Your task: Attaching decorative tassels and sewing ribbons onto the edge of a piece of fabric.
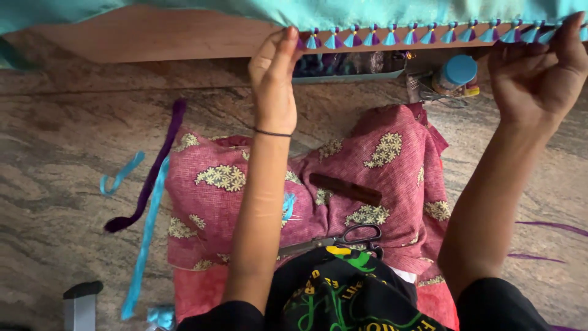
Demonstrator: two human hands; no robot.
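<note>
A turquoise cloth (343,11) hangs over a wooden ledge (159,37) at the top, its edge lined with several turquoise-and-purple tassels (392,37). My left hand (274,79) reaches up and pinches the cloth edge by the leftmost tassel. My right hand (539,67) grips the same edge at the far right. Below, a pink flowered cloth (367,178) covers my lap, with black-handled scissors (343,240) and a dark brown comb (345,189) lying on it.
Purple thread strip (156,165) and turquoise thread strips (147,233) lie on the marbled stone floor (55,184) at left. A blue-capped jar (456,73) and a tray of threads (349,64) sit under the ledge. A grey-black object (81,303) stands bottom left.
</note>
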